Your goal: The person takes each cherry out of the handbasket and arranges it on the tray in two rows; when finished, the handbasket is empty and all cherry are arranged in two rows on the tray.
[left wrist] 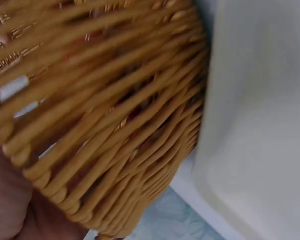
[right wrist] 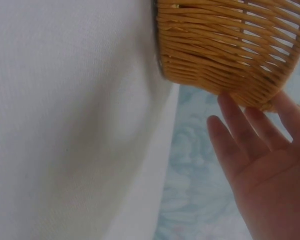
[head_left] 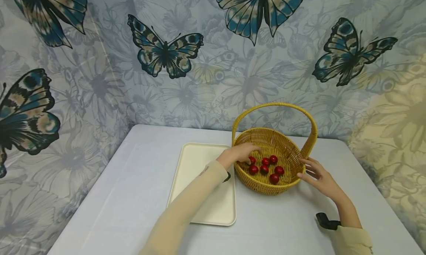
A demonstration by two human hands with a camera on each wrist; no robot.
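- Sleeves (head_left: 186, 207) of pale cream are being worn on both arms, and a black strap (head_left: 327, 222) is being worn at the right wrist.
- A flat cream tray (head_left: 216, 210) with round corners is being held up by the white table top (head_left: 266, 229). Part of it is being hidden by the left arm.
- The right hand (head_left: 317, 177) is being held at the right side of the basket (head_left: 267, 188). Its fingers are being spread apart, almost straight, and the basket is being touched by fingertips near the foot of the handle (head_left: 275, 104).
- The yellow-brown woven basket is being held up by the table, just right of the tray, and its tall handle is being arched over the top.
- Seven shiny red fruits (head_left: 264, 169) are being seen on the basket's floor, some close together and some a bit apart.
- The left hand (head_left: 243, 152) is being held over the left rim, inside the basket. Its thumb is being held down next to one fruit; whether that fruit is being pinched cannot be told.
- Behind the table, cloth (head_left: 213, 96) with gray flowers and big blue butterflies (head_left: 165, 55) is being hung.
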